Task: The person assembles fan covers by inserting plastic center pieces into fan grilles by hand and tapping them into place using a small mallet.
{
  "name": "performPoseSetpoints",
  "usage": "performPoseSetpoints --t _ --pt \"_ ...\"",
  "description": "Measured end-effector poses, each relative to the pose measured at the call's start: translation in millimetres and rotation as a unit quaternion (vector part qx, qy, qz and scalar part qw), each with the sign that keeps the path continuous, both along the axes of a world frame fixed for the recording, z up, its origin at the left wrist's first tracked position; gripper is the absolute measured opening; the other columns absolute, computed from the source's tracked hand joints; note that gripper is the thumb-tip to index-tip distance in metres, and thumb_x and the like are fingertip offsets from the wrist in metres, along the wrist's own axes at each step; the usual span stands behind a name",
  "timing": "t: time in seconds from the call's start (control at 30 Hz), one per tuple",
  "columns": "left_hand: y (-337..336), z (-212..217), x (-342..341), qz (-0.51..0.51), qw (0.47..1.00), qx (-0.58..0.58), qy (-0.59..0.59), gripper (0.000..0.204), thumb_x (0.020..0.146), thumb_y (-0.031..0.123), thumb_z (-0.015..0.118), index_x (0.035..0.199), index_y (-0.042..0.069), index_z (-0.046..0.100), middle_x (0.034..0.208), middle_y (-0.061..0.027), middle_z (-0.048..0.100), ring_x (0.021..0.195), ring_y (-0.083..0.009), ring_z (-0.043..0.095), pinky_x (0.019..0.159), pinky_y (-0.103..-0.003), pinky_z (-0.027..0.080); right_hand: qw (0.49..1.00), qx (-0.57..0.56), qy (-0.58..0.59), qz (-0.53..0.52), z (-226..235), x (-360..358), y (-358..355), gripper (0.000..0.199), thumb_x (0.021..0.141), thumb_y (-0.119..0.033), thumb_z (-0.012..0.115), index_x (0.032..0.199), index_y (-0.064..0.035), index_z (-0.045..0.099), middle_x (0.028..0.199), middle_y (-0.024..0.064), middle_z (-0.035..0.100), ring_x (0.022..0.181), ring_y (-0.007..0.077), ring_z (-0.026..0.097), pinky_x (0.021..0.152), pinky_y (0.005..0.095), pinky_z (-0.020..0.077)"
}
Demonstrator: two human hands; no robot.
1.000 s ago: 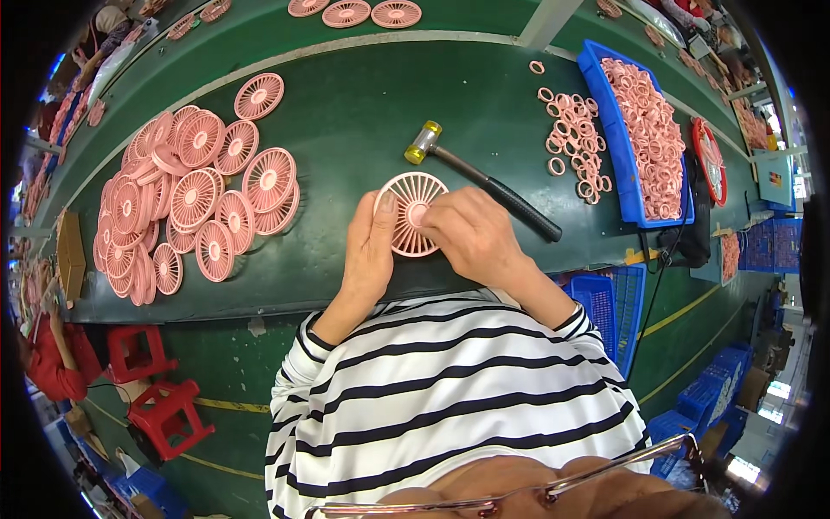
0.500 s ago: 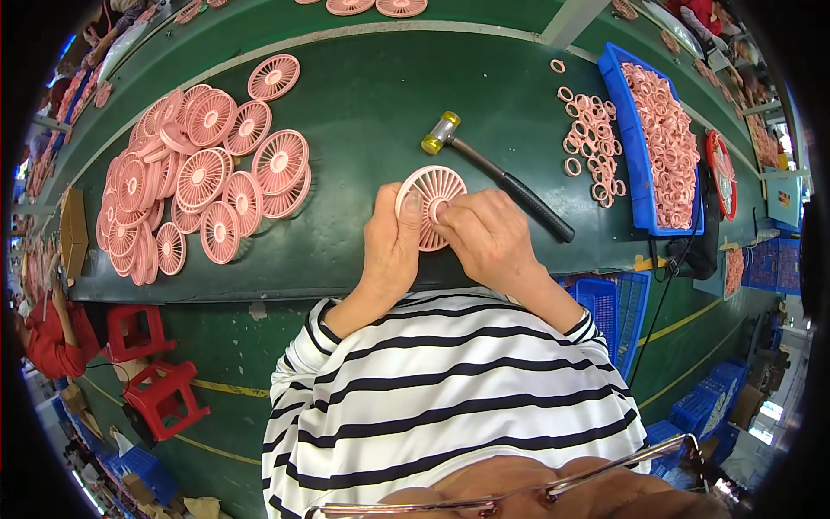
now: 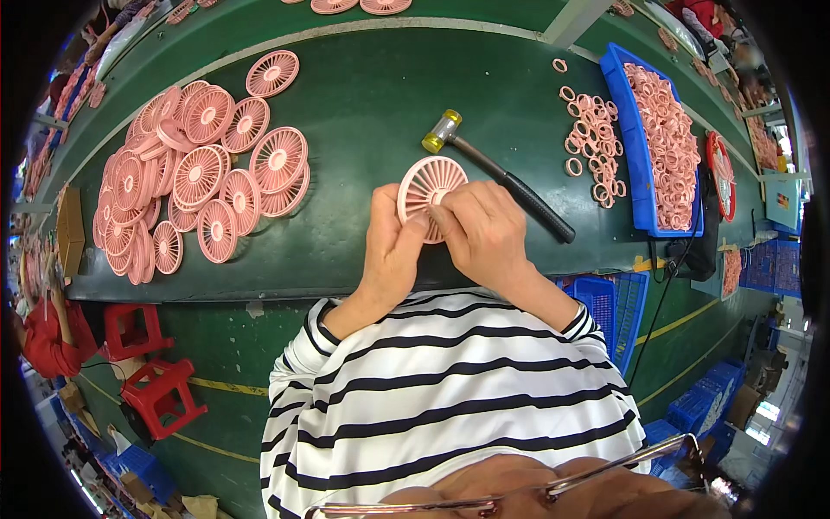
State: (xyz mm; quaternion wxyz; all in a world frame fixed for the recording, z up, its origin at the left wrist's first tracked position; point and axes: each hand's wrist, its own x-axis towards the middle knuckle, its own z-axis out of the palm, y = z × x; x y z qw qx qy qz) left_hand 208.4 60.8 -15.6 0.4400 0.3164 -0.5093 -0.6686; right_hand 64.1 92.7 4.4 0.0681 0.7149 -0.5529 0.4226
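A pink spoked plastic disc [image 3: 424, 183], shaped like a fan grille, is held up over the table's near edge. My left hand [image 3: 393, 238] is closed round its left rim, the thumb lying across the spokes. On the disc's right side my right hand [image 3: 486, 227] is closed too, its thumb and fingertips pressed at the hub. Whether a small ring sits under those fingertips cannot be made out. Just beyond my right hand lies a mallet [image 3: 497, 173] with yellow faces and a black grip.
To the left a heap of pink spoked discs [image 3: 199, 177] covers the green table [image 3: 363, 95]. At the right are loose pink rings [image 3: 592, 143] and a blue crate [image 3: 624, 130] full of rings. Red stools [image 3: 160, 394] stand on the floor at lower left.
The disc has tilted and risen slightly. My left thumb has slid down toward the hub, and my right fingers have shifted a little there. The mallet stays in place.
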Motion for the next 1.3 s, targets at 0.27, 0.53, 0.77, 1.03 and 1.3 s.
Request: performPoseSetpoints --t 0.27,0.53,0.77,1.03,1.3 --pt "6 -14 -6 0.048 0.998 -0.044 -0.024 0.025 0.091 0.003 0.055 0.111 -0.002 0.041 0.106 -0.0113 0.054 0.093 -0.0122 0.054 0.082 -0.028 0.047 0.99 -0.007 -0.09 -0.104 -8 19 -4 0.015 0.081 -0.019 0.072 0.087 -0.0076 0.064 0.085 0.0055 0.061 0.084 0.025 0.058 0.075 0.0387 0.0416" --pt "-6 20 11 -0.11 0.979 0.104 0.136 0.055 0.093 0.023 0.055 0.137 -0.006 0.038 0.129 -0.0155 0.053 0.119 -0.0206 0.053 0.103 -0.034 0.041 0.997 -0.025 0.066 0.044 19 -13 -2 0.024 0.076 -0.026 0.075 0.096 -0.0126 0.074 0.117 -0.0019 0.069 0.126 0.0264 0.052 0.111 0.0513 0.0238" --pt "-7 4 9 -0.055 0.992 -0.105 -0.036 0.044 0.094 0.014 0.064 0.13 -0.005 0.046 0.113 -0.011 0.063 0.099 -0.0143 0.063 0.088 -0.028 0.051 0.923 0.143 -0.283 0.218 0 -26 6 0.036 0.094 -0.012 0.059 0.128 -0.0012 0.059 0.141 0.0198 0.049 0.134 0.0327 0.044 0.108 0.0411 0.0368" --pt "-4 -6 5 -0.063 0.965 -0.242 -0.082 0.04 0.093 0.012 0.065 0.127 -0.004 0.05 0.107 -0.0157 0.068 0.093 -0.0199 0.068 0.081 -0.03 0.054 0.894 0.219 -0.365 0.142 -7 -30 24 0.046 0.086 -0.011 0.07 0.128 -0.0016 0.055 0.115 0.0139 0.062 0.098 0.0235 0.063 0.083 0.0326 0.0508" --pt "-6 -2 -2 -0.09 0.923 -0.348 -0.139 0.046 0.087 0.004 0.067 0.13 0.001 0.05 0.108 -0.0181 0.068 0.089 -0.0299 0.071 0.075 -0.034 0.056 0.884 0.244 -0.375 0.136 -6 -43 30 0.043 0.082 -0.009 0.073 0.121 -0.001 0.059 0.113 0.0141 0.063 0.099 0.0228 0.065 0.085 0.0313 0.0516"
